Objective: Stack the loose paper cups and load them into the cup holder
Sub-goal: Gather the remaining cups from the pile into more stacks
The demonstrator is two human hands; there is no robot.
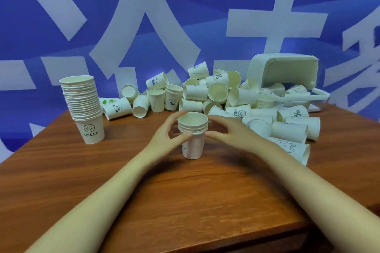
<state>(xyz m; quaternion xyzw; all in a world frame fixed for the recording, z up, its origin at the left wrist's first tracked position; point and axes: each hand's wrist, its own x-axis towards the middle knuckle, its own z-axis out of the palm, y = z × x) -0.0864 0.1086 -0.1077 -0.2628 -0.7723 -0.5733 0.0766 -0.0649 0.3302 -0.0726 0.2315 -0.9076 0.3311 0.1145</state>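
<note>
two stacks on a wooden table [185, 197], plus a heap of loose cups. at far left, tall stack [83, 107], upright, many nested rims, bottom cup printed with a smiley and "hello"; well apart from both hands. just right of it, toward the back, a tipped cup with a panda print [117, 108], lying on its side at the left end of the heap.

in the middle, short stack [193, 135], upright on the table, about five rims showing, mouth open upward. left hand [164, 136] at its left side, fingers curved round the back of the rims, thumb reaching to the front just under the lowest rim, touching or nearly so. right hand [228, 131] at its right side, fingers curved toward the rims, thumb tip close to the cup wall below them; contact hard to tell. both forearms bare, coming in from the bottom corners.

behind and right of the hands, loose cups [216, 92] piled along the back edge, most on their sides, a few upright, some printed with "%", a whale, or a smiley. more lying in a row near the right forearm, one with a line-drawn animal [287, 146] just beside the arm.

at far right, white bin [285, 72] tipped over, mouth facing the heap, cups spilling from it; clear lid [304, 96] beneath its opening. behind all, blue backdrop [61, 47] with large white characters.
</note>
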